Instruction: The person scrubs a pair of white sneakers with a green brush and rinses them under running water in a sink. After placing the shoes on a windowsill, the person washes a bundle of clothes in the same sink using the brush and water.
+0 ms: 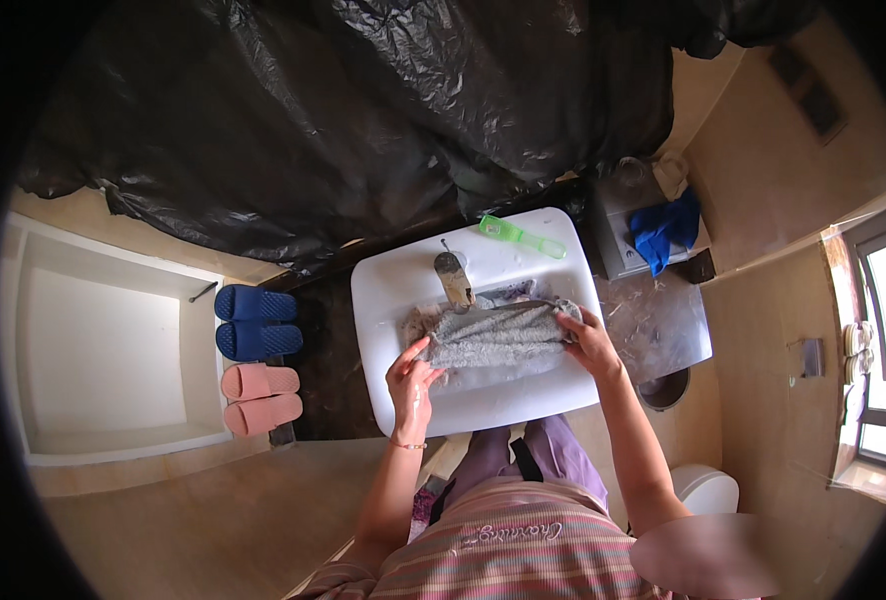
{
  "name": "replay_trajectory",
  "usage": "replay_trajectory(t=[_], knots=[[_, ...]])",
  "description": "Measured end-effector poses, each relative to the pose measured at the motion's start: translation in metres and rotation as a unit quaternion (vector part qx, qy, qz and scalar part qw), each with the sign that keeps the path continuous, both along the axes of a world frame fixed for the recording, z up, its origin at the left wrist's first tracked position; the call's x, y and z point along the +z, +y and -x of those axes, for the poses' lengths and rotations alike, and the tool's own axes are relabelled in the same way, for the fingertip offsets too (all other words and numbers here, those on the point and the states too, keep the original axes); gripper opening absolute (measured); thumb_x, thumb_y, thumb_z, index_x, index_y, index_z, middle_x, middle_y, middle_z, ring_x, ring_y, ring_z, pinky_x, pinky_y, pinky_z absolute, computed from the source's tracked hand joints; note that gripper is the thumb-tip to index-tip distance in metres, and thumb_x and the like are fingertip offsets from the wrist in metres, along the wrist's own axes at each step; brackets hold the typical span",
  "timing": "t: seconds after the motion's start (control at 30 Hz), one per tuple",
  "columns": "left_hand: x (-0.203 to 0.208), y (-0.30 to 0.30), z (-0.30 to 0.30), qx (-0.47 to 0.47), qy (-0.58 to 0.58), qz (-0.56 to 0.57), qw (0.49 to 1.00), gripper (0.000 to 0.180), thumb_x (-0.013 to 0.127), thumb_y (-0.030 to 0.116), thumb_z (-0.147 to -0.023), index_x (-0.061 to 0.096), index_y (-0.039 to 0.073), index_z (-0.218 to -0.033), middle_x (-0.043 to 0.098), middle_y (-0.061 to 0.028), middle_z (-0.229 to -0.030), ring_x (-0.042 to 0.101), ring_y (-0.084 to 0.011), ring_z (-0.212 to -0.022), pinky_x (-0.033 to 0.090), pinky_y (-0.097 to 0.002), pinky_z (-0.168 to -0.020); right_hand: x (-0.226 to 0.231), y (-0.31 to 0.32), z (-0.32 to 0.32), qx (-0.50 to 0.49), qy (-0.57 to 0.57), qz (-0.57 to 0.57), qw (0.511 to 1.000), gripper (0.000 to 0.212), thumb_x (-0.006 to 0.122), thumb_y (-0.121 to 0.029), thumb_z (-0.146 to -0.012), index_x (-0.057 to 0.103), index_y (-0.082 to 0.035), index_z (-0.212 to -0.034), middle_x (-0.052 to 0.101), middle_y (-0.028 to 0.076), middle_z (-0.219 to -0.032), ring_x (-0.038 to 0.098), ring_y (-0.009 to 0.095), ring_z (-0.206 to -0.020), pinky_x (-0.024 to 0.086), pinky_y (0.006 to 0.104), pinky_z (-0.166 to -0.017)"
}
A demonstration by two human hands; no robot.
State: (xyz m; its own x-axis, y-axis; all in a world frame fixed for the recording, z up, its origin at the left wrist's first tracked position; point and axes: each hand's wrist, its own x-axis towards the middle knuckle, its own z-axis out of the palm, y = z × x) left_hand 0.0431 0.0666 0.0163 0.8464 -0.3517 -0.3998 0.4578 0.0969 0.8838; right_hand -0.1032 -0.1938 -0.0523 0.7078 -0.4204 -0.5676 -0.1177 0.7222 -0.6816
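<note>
A wet grey towel (503, 338) is stretched between my two hands over the white sink (378, 300). My left hand (410, 380) pinches its left end, and a wet sheen or suds shows near that wrist. At the other end, my right hand (590, 343) grips the towel with the thumb and fingers closed on it. Behind the cloth stands the metal faucet (454, 278). Cloudy water and more cloth lie in the basin, partly hidden under the towel. A green plastic brush (523, 237) rests on the sink's back right rim.
Blue slippers (256, 322) and pink slippers (261, 398) stand at the left beside a white cabinet (103, 340). Black plastic sheeting (363, 120) hangs behind the sink. To the right, a blue cloth (666, 232) lies over a box, with a bin (663, 390) below the counter.
</note>
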Motion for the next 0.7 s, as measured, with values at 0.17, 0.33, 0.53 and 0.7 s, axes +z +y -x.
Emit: replay_trajectory(t=[0.17,0.33,0.53,0.7], knots=[[0.003,0.005,-0.006,-0.278,-0.091,-0.214,0.932,0.035,0.051,0.002,-0.085,0.059,0.004,-0.119,0.063,-0.0044,-0.077,0.065,-0.0142,-0.073,0.052,-0.0254,-0.069,0.035,-0.014,-0.014,-0.009,-0.093,-0.094,0.991,0.036,0.048,-0.033,-0.098,0.058,-0.001,-0.112,0.064,0.006,-0.102,0.062,0.015,-0.090,0.051,0.0299,-0.083],[0.020,-0.036,0.013,-0.266,-0.332,-0.175,0.888,0.048,0.067,0.016,-0.086,0.049,0.005,-0.130,0.058,-0.0165,-0.124,0.059,-0.0250,-0.112,0.049,-0.0326,-0.089,0.093,-0.001,-0.043,0.124,-0.034,-0.044,0.991,0.058,0.048,-0.045,-0.096,0.054,0.008,-0.118,0.061,0.013,-0.112,0.059,0.019,-0.100,0.047,0.0304,-0.090],[0.066,-0.085,0.004,-0.307,-0.370,-0.214,0.850,0.040,0.072,0.012,-0.080,0.058,0.000,-0.116,0.065,-0.0112,-0.103,0.063,-0.0184,-0.089,0.049,-0.0299,-0.077,0.103,-0.005,-0.052,0.315,-0.016,0.155,0.936,0.083,0.059,-0.068,-0.078,0.057,0.006,-0.117,0.062,0.017,-0.109,0.058,0.024,-0.100,0.046,0.0305,-0.088],[0.020,-0.062,-0.020,-0.140,-0.075,0.058,0.986,0.020,0.061,0.013,-0.085,0.063,0.004,-0.102,0.066,-0.0038,-0.101,0.059,-0.0116,-0.097,0.047,-0.0270,-0.082,0.084,-0.024,-0.045,0.371,-0.005,0.489,0.790,0.056,0.081,-0.046,-0.066,0.066,-0.002,-0.098,0.067,0.011,-0.088,0.063,0.020,-0.081,0.050,0.0323,-0.075]])
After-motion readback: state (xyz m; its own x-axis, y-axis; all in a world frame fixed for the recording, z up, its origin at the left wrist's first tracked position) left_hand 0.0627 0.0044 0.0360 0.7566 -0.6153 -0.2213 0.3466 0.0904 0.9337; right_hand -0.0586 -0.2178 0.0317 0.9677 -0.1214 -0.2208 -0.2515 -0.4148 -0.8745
